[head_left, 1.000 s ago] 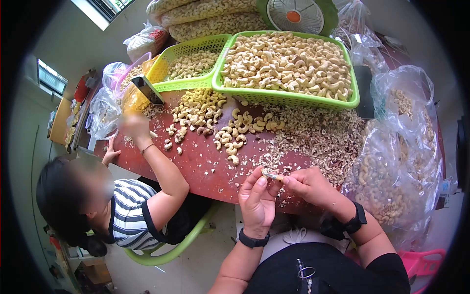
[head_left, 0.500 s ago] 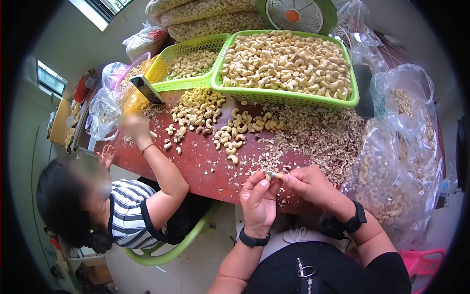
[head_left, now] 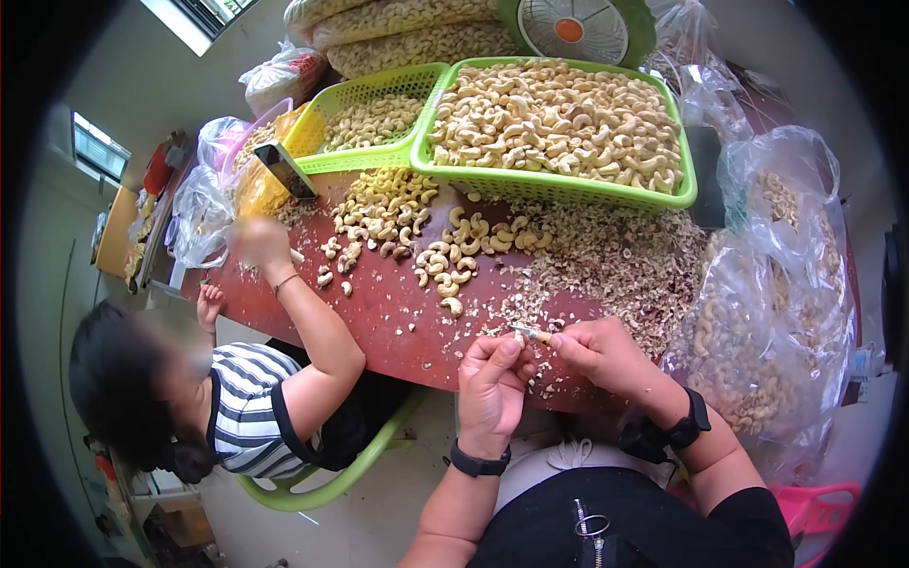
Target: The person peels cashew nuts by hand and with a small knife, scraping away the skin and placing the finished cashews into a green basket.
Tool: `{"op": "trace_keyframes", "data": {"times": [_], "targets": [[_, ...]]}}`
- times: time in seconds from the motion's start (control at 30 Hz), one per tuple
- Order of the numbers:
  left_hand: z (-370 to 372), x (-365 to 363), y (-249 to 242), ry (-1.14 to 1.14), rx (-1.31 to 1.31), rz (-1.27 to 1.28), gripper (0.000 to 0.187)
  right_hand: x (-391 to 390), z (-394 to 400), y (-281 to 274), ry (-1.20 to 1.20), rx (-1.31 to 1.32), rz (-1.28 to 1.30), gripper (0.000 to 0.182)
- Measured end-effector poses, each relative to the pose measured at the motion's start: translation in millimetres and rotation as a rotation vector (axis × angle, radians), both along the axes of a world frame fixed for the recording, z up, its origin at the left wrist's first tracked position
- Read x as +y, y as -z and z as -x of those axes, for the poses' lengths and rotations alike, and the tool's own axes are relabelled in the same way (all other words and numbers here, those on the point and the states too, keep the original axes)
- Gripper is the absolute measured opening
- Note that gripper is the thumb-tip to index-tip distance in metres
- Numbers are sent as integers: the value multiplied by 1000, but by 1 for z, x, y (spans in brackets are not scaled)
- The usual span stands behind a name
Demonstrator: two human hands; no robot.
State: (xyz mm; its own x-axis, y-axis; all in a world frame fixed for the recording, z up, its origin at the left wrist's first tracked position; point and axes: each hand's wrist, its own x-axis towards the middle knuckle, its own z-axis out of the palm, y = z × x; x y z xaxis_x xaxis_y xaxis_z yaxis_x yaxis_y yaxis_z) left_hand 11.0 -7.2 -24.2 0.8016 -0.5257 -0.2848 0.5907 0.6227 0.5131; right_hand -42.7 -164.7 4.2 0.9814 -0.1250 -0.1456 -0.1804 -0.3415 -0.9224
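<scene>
Cashew (head_left: 530, 333) sits pinched between both hands, just above the near edge of the red bench (head_left: 379, 312). To the left of them a seated person in a striped shirt reaches an arm (head_left: 303, 312) onto the bench. The left hand (head_left: 492, 383) is closed, thumb and fingers clamped on the nut's near end; the right hand (head_left: 597, 355) is closed on its far end. This looks like the peeling step; finishing it would call for a firm pinch and a careful scrape. Beyond the hands lie loose nuts (head_left: 445, 265), two green baskets (head_left: 559, 189), and one shell heap (head_left: 615, 265).
</scene>
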Motion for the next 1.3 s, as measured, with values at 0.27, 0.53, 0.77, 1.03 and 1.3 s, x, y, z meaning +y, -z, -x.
{"op": "trace_keyframes", "data": {"times": [0.27,0.53,0.77,1.03,1.3], "targets": [[-7,4,-8,140,-12,89,22,1,1,-5,2,-48,-14,38],[-6,4,-3,7,-52,65,18,1,1,-7,-19,-53,25,37],[-5,-3,-7,-35,-68,101,15,4,1,-8,-30,-47,-19,37],[-4,-6,-17,-119,-133,13,12,5,1,-9,-57,-55,6,37],[0,-6,-16,-183,-218,-57,11,3,0,-11,-82,-25,4,37]]}}
